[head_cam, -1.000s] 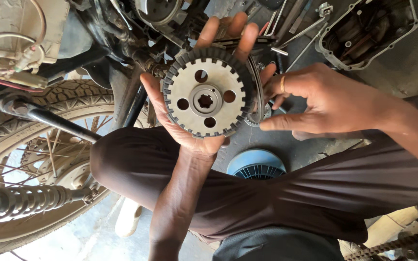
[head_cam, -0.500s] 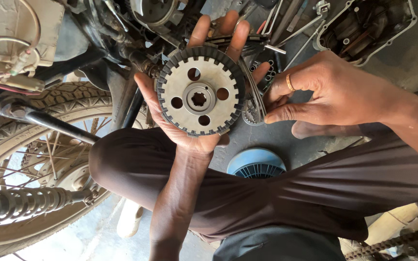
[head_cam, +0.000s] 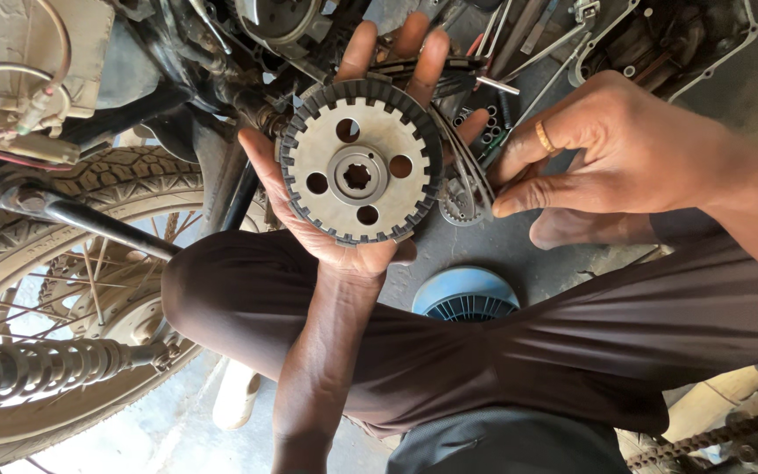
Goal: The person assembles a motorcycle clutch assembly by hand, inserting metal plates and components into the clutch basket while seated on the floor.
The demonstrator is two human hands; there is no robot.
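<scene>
clutch hub (head_cam: 360,162) is cradled flat in open left hand (head_cam: 344,219), fingers spread behind it. thin plates (head_cam: 471,189) just beside are pinched by right hand (head_cam: 611,149); seating them likely needs tooth alignment.

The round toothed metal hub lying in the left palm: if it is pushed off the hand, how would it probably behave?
The toothed metal hub looks like thick solid metal, so probably stiff and heavy for its size. Lying flat on the left hand, it seems stable; on edge, its round rim could roll. Its greyish surface may be oily, perhaps slippery.
</scene>
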